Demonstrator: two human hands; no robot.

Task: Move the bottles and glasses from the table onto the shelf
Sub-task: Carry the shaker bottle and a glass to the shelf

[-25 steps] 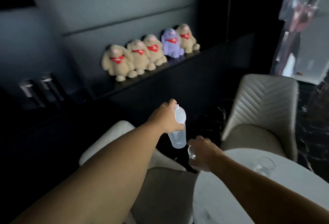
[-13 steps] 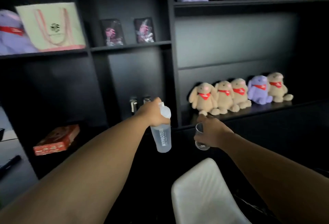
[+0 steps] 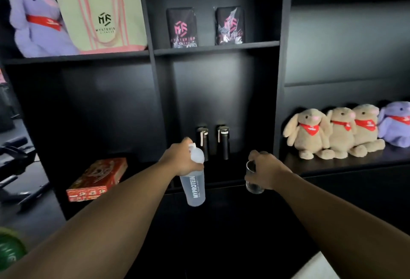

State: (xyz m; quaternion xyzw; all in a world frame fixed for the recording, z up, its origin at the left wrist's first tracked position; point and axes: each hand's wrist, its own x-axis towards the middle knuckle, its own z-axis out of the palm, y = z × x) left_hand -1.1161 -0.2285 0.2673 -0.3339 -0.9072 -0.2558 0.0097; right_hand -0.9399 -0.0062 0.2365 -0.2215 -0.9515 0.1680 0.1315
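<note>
1. The left hand was wrapped around the lid end of a shaker bottle, fingers closed over its top; the bottle hung upright below the hand, its "MYPROTEIN" lettering facing the camera.
2. The right hand gripped a clear glass from above and the side, fingers curled around its rim, with the base of the glass showing below the palm.
3. Both items were held in the air in front of the black shelf, the glass at 3 o'clock from the bottle and well apart from it.
4. At 12 o'clock from the bottle, two dark flasks stood upright side by side in the middle compartment, behind the hands.
5. At 9 o'clock from the bottle, a red box lay flat in the lower left compartment.
6. At 2 o'clock from the glass, a row of plush bunnies with red scarves sat on the right ledge, three beige and one purple.
7. At 11 o'clock, up on the higher level, a tote bag leaned beside a purple plush, with two dark packets to their right.
</note>
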